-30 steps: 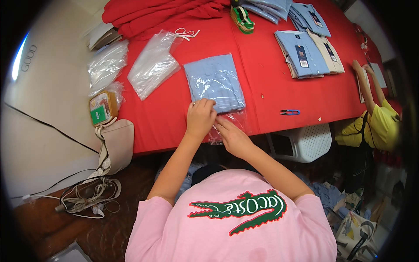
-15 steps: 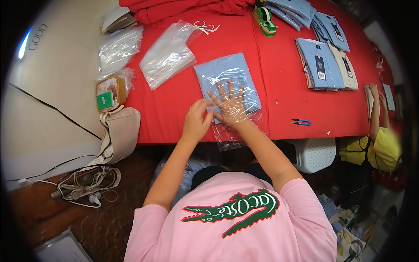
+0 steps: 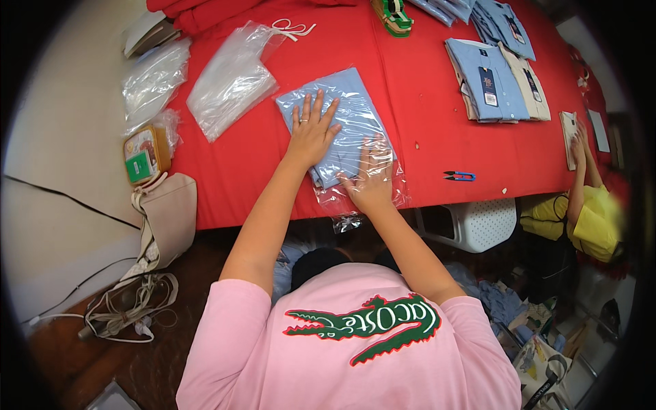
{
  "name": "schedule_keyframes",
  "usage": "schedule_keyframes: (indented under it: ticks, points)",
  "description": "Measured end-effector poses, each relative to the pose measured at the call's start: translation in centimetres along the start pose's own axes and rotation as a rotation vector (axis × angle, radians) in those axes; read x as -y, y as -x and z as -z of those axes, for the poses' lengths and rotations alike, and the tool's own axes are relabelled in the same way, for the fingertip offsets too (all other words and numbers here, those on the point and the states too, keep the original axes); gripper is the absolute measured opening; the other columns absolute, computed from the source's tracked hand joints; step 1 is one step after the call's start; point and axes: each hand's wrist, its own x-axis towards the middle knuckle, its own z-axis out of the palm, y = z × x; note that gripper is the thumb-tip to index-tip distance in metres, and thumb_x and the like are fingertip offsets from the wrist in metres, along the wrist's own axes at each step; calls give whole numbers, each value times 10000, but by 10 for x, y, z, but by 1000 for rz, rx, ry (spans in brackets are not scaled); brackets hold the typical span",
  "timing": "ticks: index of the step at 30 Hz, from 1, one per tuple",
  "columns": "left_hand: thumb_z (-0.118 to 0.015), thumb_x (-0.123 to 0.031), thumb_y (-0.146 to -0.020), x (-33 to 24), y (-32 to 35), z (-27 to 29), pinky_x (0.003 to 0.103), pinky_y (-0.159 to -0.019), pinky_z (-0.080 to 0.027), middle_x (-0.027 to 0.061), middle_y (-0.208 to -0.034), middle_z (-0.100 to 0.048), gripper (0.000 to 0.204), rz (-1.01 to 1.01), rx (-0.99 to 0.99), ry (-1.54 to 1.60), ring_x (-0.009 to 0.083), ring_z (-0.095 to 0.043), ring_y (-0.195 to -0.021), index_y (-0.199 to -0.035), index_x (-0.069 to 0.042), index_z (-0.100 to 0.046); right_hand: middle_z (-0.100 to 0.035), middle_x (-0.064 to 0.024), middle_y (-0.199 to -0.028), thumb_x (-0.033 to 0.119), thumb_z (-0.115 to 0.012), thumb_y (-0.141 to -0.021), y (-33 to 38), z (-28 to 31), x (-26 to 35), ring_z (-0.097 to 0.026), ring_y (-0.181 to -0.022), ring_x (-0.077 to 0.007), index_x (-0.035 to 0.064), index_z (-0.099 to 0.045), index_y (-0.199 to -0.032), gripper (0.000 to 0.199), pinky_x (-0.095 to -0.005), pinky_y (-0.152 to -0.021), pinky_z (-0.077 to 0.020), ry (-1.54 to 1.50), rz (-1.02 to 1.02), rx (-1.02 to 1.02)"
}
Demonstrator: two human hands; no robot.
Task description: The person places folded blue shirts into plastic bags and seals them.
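A folded blue shirt [image 3: 352,92] lies in a clear plastic bag [image 3: 335,198] near the front edge of the red-covered table. My left hand [image 3: 313,131] rests flat on the bag over the shirt, its fingers spread. At the shirt's lower right, my right hand [image 3: 372,179] reaches into the loose end of the bag; glossy film covers its stretched fingers. That end of the bag hangs a little past the table edge.
Empty clear bags [image 3: 236,82] lie to the left, beside a tan pouch [image 3: 176,212]. Tagged folded shirts [image 3: 502,102], a green tape dispenser [image 3: 393,17] and blue thread snips [image 3: 459,176] lie on the table. A co-worker in yellow [image 3: 593,229] works at the far right.
My left hand has moved from beside the bag up onto the shirt and opened flat. My right hand has slid down toward the bag's near end. The view has shifted slightly.
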Motion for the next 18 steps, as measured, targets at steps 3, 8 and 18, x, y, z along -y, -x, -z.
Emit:
schedule_keyframes:
  ticks: [3,8,18]
  points:
    - [-470,-598,-1089,3,-4,2,623,-1316,-11,138,-1821,-59,750,-16,37,31,399,-12,-1671,-1729,-270,-260,-261,-301,-1727,528,-696,-982,18,15,1,-195,-1628,-469,-40,-295,-1661,972,-617,-1303,-154,23,-16,142]
    - [-501,-672,-1048,5,-4,3,624,-1316,-9,141,-1819,-70,817,-31,48,33,403,-21,-1669,-1725,-269,-281,-309,-218,-1735,398,-678,-995,23,27,14,-249,-1630,-385,3,-332,-1657,845,-581,-1314,-183,-104,330,372]
    - [-630,-592,-992,-5,63,24,607,-1328,-117,122,-1796,-202,821,-371,40,-98,368,-154,-1660,-1696,-274,-353,-738,-125,-1291,-6,-696,-799,61,91,-16,-680,-1244,-337,71,-741,-1222,433,-474,-1092,-517,-463,414,340]
